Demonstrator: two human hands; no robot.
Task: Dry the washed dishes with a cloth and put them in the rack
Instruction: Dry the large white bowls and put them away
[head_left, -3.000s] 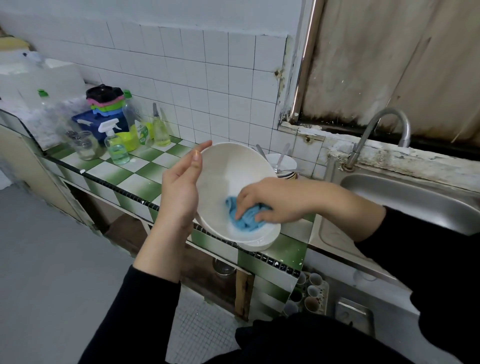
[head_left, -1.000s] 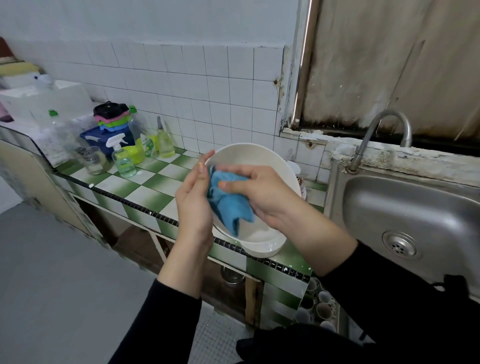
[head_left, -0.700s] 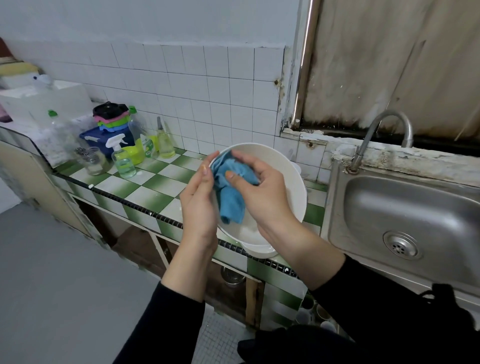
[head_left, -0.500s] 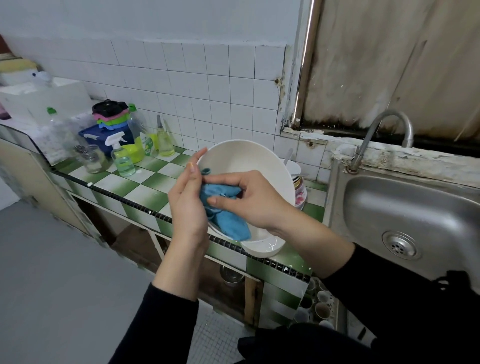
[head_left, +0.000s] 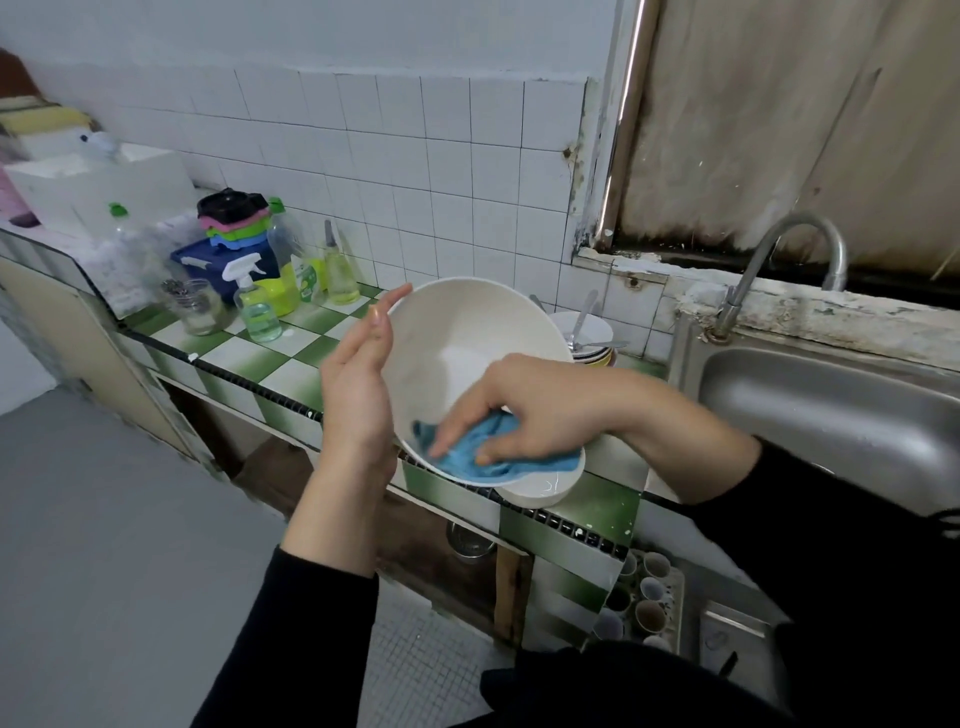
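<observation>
1. Stage of the task: you are at the drying step. The white bowl (head_left: 462, 348) is held tilted above the front edge of the table (head_left: 280, 364), its mouth turned towards you, and it has not yet gone to any rack.
2. Work left, as a judgement: a stack of dishes (head_left: 595, 353) with spoons in it waits on the table behind the bowl, beside the sink (head_left: 831, 410), so most of the drying appears to lie ahead. A second white dish (head_left: 540, 488) sits at the table's edge just under the bowl's lower rim. Whether the two touch cannot be told.
3. The rack: none can be identified with certainty. Some cups (head_left: 649, 616) stand below the table on your right, but what holds them is unclear.
4. Your left hand (head_left: 358, 395): its fingers (head_left: 387, 312) are straight and close together, laid flat against the bowl's outer wall. They prop the bowl and do not clasp it.
5. Your right hand (head_left: 524, 410): its fingers (head_left: 457, 423) reach into the bowl, curved over the bunched blue cloth (head_left: 467, 460), with the thumb tucked against it. They hold the cloth pressed to the inner wall near the lower rim.
6. The cloth: it lies wholly inside the bowl, low down, one fold showing past the heel of your right hand
</observation>
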